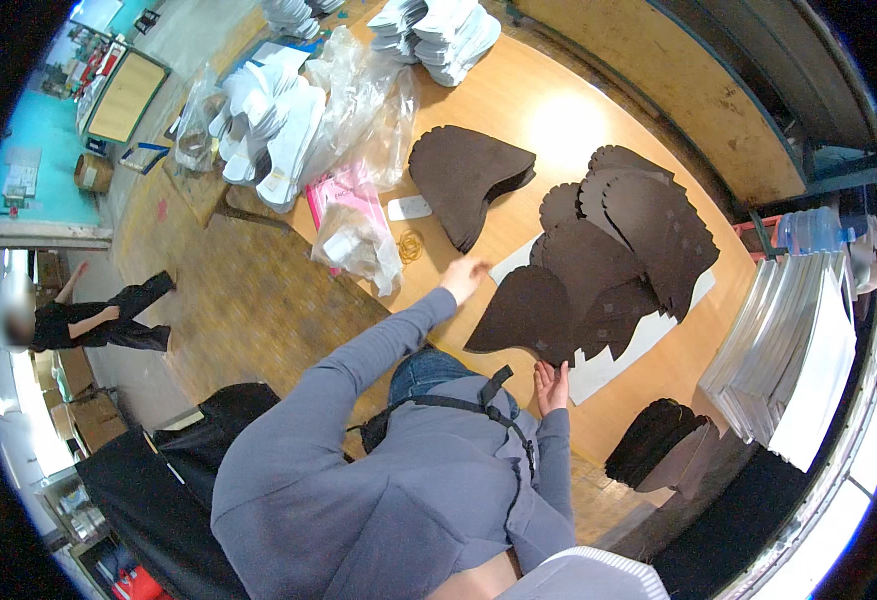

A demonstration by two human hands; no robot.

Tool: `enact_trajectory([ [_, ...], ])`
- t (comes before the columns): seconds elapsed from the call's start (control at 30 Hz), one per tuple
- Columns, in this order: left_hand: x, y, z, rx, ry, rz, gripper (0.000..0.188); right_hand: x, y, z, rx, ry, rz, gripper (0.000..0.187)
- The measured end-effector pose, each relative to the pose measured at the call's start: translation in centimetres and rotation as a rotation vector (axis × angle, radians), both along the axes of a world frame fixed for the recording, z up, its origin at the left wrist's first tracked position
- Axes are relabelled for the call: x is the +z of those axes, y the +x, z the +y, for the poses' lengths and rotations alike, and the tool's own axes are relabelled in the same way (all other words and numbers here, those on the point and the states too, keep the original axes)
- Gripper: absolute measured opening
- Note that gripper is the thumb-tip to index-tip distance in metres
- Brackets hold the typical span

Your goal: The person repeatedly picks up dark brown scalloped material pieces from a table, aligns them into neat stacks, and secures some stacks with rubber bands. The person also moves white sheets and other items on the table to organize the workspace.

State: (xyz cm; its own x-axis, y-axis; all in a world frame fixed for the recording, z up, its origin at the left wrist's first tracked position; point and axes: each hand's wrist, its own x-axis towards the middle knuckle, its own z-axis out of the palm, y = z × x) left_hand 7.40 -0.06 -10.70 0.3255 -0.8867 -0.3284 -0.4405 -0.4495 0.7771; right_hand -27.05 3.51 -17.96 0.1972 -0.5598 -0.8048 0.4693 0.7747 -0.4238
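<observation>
Dark brown cut pieces point(598, 250), with scalloped edges, lie in an overlapping spread on a white sheet point(598, 373) on the table. The nearest dark brown piece point(523, 312) is leaf-shaped, with a point toward my left side. At its lower edge is my right hand point(551, 386), fingertips gripping the rim. My left hand point(465, 277) is beside the white sheet's left corner, fingers stretched toward the right and apart from the pieces. Nothing shows in it. Beyond it sits a neat stack of similar brown pieces point(468, 175).
Rubber bands point(411, 246), a white card point(409, 208) and plastic bags point(358, 110) with a pink packet point(343, 200) lie left on the wooden table point(518, 105). White cut stacks point(438, 40) stand farther back, white boards point(783, 350) at right. A person point(98, 312) is at far left.
</observation>
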Motion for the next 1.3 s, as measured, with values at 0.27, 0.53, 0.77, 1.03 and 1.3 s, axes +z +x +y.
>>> enact_trajectory([
  [0.27,0.5,7.3,-4.2,0.202,0.059,-0.531,0.073,0.6,0.7,-0.4,0.057,-0.032,0.026,0.056],
  [0.53,3.4,8.6,-6.6,0.104,0.272,-0.57,0.048,0.9,0.9,-0.1,0.064,-0.08,0.093,0.05],
  [0.77,5.1,14.7,-3.2,0.579,-0.427,0.408,0.038,6.9,0.6,-2.8,0.823,0.117,-0.049,0.06],
  [1.03,10.9,-0.3,-0.6,0.646,-0.446,1.139,0.031,11.9,8.2,-5.2,0.515,-0.267,-0.266,0.052],
  [1.3,3.5,-9.6,3.3,-0.316,0.302,0.954,0.039,16.1,11.1,-9.8,0.235,-0.456,0.103,0.036],
])
